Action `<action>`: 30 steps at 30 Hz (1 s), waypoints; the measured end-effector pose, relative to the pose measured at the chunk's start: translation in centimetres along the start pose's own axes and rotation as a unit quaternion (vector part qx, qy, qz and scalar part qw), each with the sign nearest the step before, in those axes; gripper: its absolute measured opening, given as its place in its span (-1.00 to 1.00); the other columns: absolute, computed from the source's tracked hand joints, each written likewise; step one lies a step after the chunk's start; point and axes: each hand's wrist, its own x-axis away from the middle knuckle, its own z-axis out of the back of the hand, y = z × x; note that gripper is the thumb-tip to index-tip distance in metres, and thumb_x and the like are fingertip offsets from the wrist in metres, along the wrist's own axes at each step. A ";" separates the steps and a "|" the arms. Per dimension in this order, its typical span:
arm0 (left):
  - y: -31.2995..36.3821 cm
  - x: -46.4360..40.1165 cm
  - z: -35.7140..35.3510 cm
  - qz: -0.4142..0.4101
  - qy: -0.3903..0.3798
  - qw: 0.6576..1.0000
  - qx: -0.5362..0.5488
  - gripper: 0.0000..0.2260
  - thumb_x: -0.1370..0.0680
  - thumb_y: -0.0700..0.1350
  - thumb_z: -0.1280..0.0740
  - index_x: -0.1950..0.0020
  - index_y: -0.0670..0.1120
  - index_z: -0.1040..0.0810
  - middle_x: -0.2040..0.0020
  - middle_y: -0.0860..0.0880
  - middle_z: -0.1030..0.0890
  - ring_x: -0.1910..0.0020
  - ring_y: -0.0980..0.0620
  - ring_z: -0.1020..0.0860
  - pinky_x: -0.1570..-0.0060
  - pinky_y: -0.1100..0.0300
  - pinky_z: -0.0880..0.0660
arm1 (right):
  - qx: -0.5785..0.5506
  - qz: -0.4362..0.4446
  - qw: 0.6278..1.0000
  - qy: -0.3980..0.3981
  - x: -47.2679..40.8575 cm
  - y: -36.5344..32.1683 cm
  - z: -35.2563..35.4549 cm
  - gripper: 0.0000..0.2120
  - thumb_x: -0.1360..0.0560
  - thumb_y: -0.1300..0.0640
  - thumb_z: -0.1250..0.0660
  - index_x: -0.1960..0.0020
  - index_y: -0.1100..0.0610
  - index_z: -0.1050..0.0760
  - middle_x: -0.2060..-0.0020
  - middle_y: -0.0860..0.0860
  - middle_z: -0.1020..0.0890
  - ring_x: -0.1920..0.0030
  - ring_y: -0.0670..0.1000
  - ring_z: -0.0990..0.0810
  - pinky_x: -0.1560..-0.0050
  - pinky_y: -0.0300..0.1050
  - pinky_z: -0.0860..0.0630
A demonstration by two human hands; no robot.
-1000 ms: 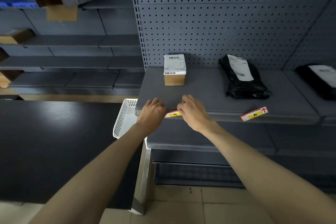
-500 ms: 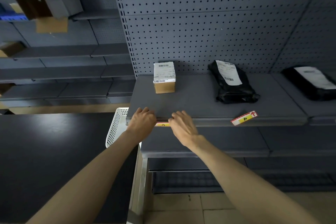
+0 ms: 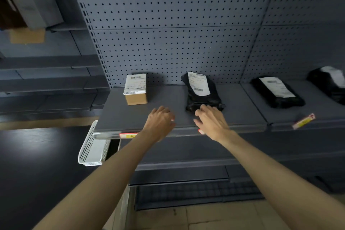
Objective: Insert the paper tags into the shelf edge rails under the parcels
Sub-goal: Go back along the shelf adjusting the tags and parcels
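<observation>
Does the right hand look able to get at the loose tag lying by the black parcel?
Probably yes. The right hand hovers open right above the tag at the shelf edge, with nothing between them.

Both arms reach forward. Left hand [image 3: 161, 121] loosely curled, empty. Right hand [image 3: 211, 120] palm down, fingers spread.
</observation>
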 end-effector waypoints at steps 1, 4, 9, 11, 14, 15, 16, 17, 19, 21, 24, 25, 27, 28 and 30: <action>1.3 -0.6 -0.4 0.001 0.000 1.000 0.002 -0.80 -0.54 -0.02 -0.27 -0.04 -0.07 -0.62 -0.07 -0.06 -0.60 -0.14 -0.07 -0.46 -0.13 0.05 -0.39 | 0.000 -0.007 1.000 -0.001 0.4 1.3 0.2 -0.73 -0.57 0.04 -0.24 -0.13 0.18 -0.55 -0.05 0.12 -0.56 -0.04 0.14 -0.55 -0.12 0.02 -0.44; 4.6 -2.1 -1.7 0.004 -0.011 1.000 0.006 -0.79 -0.55 -0.01 -0.27 -0.05 -0.07 -0.62 -0.07 -0.06 -0.60 -0.14 -0.07 -0.46 -0.14 0.05 -0.41 | -0.009 -0.017 1.000 -0.002 1.8 4.7 0.3 -0.74 -0.57 0.03 -0.26 -0.14 0.17 -0.55 -0.04 0.09 -0.56 -0.02 0.10 -0.55 -0.09 -0.02 -0.46; 8.3 -3.3 -3.9 0.020 -0.029 0.999 -0.008 -0.80 -0.55 -0.02 -0.29 -0.09 -0.05 -0.61 -0.12 -0.04 -0.60 -0.16 -0.06 -0.46 -0.15 0.06 -0.41 | -0.037 -0.007 0.999 -0.004 3.1 7.5 -0.2 -0.78 -0.57 0.07 -0.29 -0.13 0.17 -0.54 -0.01 0.09 -0.57 0.03 0.08 -0.57 0.00 -0.03 -0.51; 9.3 -3.6 -4.7 0.032 -0.036 0.999 -0.012 -0.79 -0.55 -0.01 -0.30 -0.10 -0.06 -0.61 -0.12 -0.05 -0.59 -0.17 -0.05 -0.45 -0.16 0.06 -0.42 | -0.049 0.010 0.999 0.000 3.2 8.0 -0.7 -0.79 -0.57 0.10 -0.28 -0.13 0.18 -0.54 0.00 0.09 -0.58 0.05 0.08 -0.58 0.04 -0.04 -0.52; 10.2 -3.7 -5.7 0.054 -0.040 0.998 -0.022 -0.80 -0.54 -0.02 -0.31 -0.07 -0.07 -0.62 -0.10 -0.05 -0.60 -0.14 -0.05 -0.46 -0.14 0.07 -0.43 | -0.059 0.035 0.998 0.002 3.4 8.4 -1.4 -0.82 -0.58 0.13 -0.27 -0.13 0.17 -0.53 0.01 0.09 -0.57 0.08 0.07 -0.57 0.08 -0.05 -0.51; 10.4 -3.7 -6.0 0.059 -0.039 0.997 -0.025 -0.81 -0.55 -0.03 -0.31 -0.06 -0.09 -0.62 -0.08 -0.06 -0.60 -0.13 -0.06 -0.46 -0.12 0.07 -0.43 | -0.063 0.040 0.997 0.005 3.4 8.6 -1.6 -0.83 -0.59 0.14 -0.26 -0.12 0.17 -0.53 0.02 0.09 -0.57 0.08 0.08 -0.57 0.08 -0.05 -0.50; 10.6 -3.6 -6.3 0.066 -0.032 0.997 -0.024 -0.81 -0.56 -0.05 -0.30 -0.04 -0.11 -0.62 -0.06 -0.07 -0.60 -0.12 -0.07 -0.46 -0.11 0.07 -0.44 | -0.069 0.045 0.997 0.008 3.4 8.7 -1.8 -0.84 -0.59 0.16 -0.25 -0.11 0.18 -0.53 0.03 0.10 -0.58 0.09 0.09 -0.57 0.08 -0.04 -0.49; 10.8 -3.6 -6.5 0.074 -0.022 0.997 -0.021 -0.82 -0.56 -0.06 -0.29 -0.02 -0.13 -0.62 -0.04 -0.08 -0.60 -0.10 -0.07 -0.47 -0.09 0.06 -0.45 | -0.075 0.049 0.996 0.013 3.4 8.8 -1.9 -0.85 -0.59 0.17 -0.25 -0.10 0.18 -0.53 0.05 0.10 -0.58 0.10 0.10 -0.58 0.08 -0.03 -0.49; 11.0 -3.6 -6.9 0.085 -0.005 0.996 -0.020 -0.82 -0.57 -0.07 -0.30 0.04 -0.15 -0.61 0.01 -0.09 -0.60 -0.05 -0.07 -0.48 -0.05 0.05 -0.47 | -0.091 0.057 0.994 0.026 3.4 9.0 -2.1 -0.89 -0.58 0.20 -0.27 -0.05 0.19 -0.54 0.10 0.10 -0.59 0.15 0.10 -0.58 0.12 -0.03 -0.49; 11.1 -3.8 -7.1 0.081 0.001 0.996 -0.028 -0.85 -0.56 -0.08 -0.32 0.05 -0.15 -0.61 0.02 -0.08 -0.60 -0.03 -0.07 -0.49 -0.02 0.07 -0.47 | -0.097 0.063 0.993 0.033 3.5 9.2 -2.4 -0.95 -0.56 0.24 -0.30 0.02 0.19 -0.54 0.15 0.09 -0.59 0.22 0.08 -0.57 0.18 -0.07 -0.47; 11.2 -3.9 -6.7 0.051 -0.021 0.997 -0.062 -0.93 -0.51 -0.12 -0.40 0.09 -0.10 -0.60 0.09 -0.03 -0.59 0.05 -0.04 -0.50 0.07 0.11 -0.47 | -0.103 0.068 0.991 0.041 3.6 9.6 -2.8 -0.96 -0.52 0.29 -0.34 0.11 0.20 -0.53 0.20 0.09 -0.56 0.28 0.04 -0.52 0.27 -0.11 -0.42; 11.3 -3.9 -6.6 0.040 -0.037 0.995 -0.083 -0.93 -0.44 -0.14 -0.46 0.14 -0.08 -0.60 0.14 -0.01 -0.58 0.10 -0.02 -0.50 0.14 0.14 -0.46 | -0.104 0.067 0.991 0.043 3.7 9.7 -2.9 -0.94 -0.52 0.29 -0.35 0.13 0.20 -0.53 0.20 0.09 -0.55 0.28 0.04 -0.50 0.28 -0.12 -0.42; 11.4 -3.9 -6.4 0.021 -0.064 0.990 -0.122 -0.81 -0.30 -0.19 -0.56 0.25 -0.05 -0.57 0.22 0.02 -0.55 0.20 0.00 -0.49 0.25 0.17 -0.43 | -0.106 0.067 0.991 0.048 3.7 9.9 -3.0 -0.91 -0.51 0.29 -0.35 0.18 0.22 -0.53 0.21 0.09 -0.53 0.27 0.05 -0.48 0.29 -0.11 -0.39; 11.4 -3.9 -6.3 0.013 -0.068 0.988 -0.137 -0.77 -0.25 -0.21 -0.58 0.27 -0.04 -0.55 0.24 0.02 -0.53 0.23 0.01 -0.48 0.28 0.18 -0.41 | -0.106 0.068 0.991 0.049 3.8 10.0 -3.1 -0.90 -0.50 0.30 -0.35 0.19 0.23 -0.53 0.22 0.10 -0.53 0.27 0.06 -0.48 0.29 -0.09 -0.39; 11.6 -4.0 -6.2 -0.005 -0.067 0.985 -0.160 -0.76 -0.24 -0.21 -0.58 0.28 -0.03 -0.54 0.24 0.03 -0.52 0.24 0.02 -0.46 0.29 0.19 -0.40 | -0.103 0.069 0.991 0.041 4.2 10.2 -3.2 -0.90 -0.50 0.31 -0.35 0.20 0.23 -0.53 0.23 0.09 -0.54 0.26 0.07 -0.50 0.26 -0.06 -0.44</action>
